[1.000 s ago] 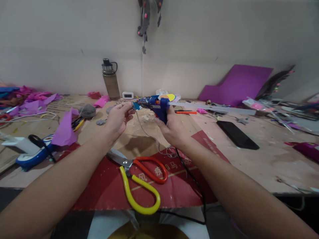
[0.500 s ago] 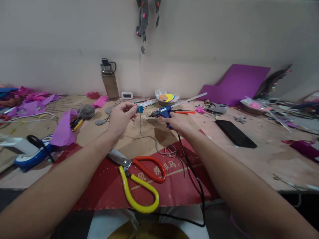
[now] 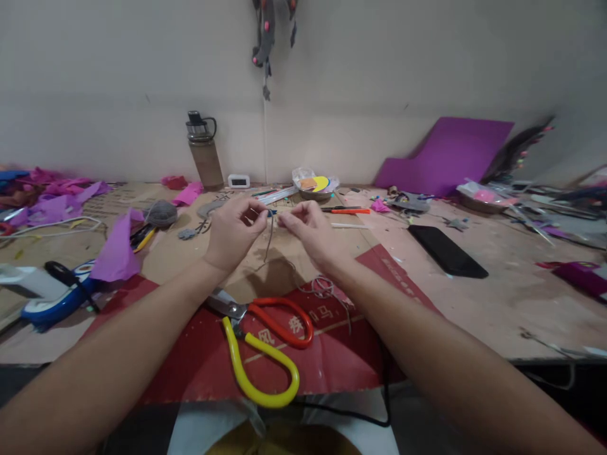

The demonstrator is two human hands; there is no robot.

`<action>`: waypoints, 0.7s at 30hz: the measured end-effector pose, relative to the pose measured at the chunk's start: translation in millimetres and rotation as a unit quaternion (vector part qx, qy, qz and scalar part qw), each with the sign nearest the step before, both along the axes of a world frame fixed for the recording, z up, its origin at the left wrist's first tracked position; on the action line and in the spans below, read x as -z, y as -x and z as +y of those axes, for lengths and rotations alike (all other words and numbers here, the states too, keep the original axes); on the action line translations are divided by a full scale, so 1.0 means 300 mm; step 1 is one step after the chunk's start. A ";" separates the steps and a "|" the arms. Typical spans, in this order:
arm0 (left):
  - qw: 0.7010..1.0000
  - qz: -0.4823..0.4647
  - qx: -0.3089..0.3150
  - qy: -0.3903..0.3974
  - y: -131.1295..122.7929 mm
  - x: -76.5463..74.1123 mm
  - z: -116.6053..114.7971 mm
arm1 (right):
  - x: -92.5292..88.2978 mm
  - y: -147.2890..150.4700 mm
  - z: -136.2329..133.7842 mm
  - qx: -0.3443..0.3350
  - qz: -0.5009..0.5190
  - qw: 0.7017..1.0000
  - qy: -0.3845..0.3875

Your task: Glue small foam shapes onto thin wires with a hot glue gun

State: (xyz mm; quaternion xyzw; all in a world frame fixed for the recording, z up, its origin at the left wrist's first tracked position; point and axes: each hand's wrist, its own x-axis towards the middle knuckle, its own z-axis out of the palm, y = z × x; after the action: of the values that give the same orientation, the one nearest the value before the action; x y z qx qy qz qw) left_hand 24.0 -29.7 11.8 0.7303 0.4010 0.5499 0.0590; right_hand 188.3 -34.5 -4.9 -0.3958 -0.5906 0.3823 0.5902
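"Let go of the glue gun since the earlier frame; brought right hand [image 3: 310,232] closer to left hand [image 3: 237,230], beyond the scissors [image 3: 236,311]."

"Holding what, in head view?"

"With the left, pinching a blue piece [image 3: 272,213] beyond the scissors, with cord [image 3: 270,239] dangling beside it. With the right, curled close by; impossible to say whether fully closed or gripping."

"At which step?"

"Probably joining cord to blue piece; calls for light, steady pressure."

"Counted?"

"Scissors, one; blue piece, one; phone [image 3: 447,251], one, right of scissors."

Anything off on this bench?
Two minor things: the scissors lie with the yellow handle at the near edge of the red cardboard, so could get knocked; the grey cord is loosely tangled. No spill visible.
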 end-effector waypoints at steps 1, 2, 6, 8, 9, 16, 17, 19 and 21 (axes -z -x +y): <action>0.999 0.025 -0.010 -0.027 -0.001 0.000 -0.003 | 0.004 0.026 -0.012 -0.052 0.068 0.996 0.031; 0.998 0.043 -0.016 -0.045 -0.002 -0.001 -0.006 | 0.007 0.044 -0.021 -0.103 0.116 0.986 0.062; 0.997 0.051 -0.034 -0.038 -0.009 0.000 -0.011 | 0.006 0.057 -0.037 -0.115 0.128 0.981 0.088; 0.999 0.023 -0.031 0.015 -0.015 0.004 -0.012 | 0.000 0.041 -0.034 -0.068 0.066 0.994 0.048; 0.999 0.004 -0.022 0.047 -0.019 0.006 -0.013 | -0.002 0.032 -0.032 -0.044 0.033 0.998 0.023; 0.984 -0.084 0.064 0.142 -0.042 0.014 -0.026 | -0.015 0.005 -0.034 0.049 -0.091 0.991 -0.081; 0.982 -0.094 0.071 0.148 -0.045 0.013 -0.028 | -0.016 0.005 -0.036 0.052 -0.094 0.991 -0.086; 0.978 -0.107 0.079 0.159 -0.050 0.011 -0.032 | -0.018 0.006 -0.039 0.056 -0.098 0.990 -0.087; 0.976 -0.114 0.082 0.165 -0.054 0.009 -0.035 | -0.018 0.007 -0.040 0.062 -0.105 0.989 -0.086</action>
State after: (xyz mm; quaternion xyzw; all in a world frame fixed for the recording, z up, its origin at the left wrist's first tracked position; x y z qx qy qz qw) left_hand 40.2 -40.1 9.2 0.6732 0.4156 0.5491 0.2696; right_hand 186.2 -46.5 0.5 -0.4171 -0.6541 0.2494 0.5796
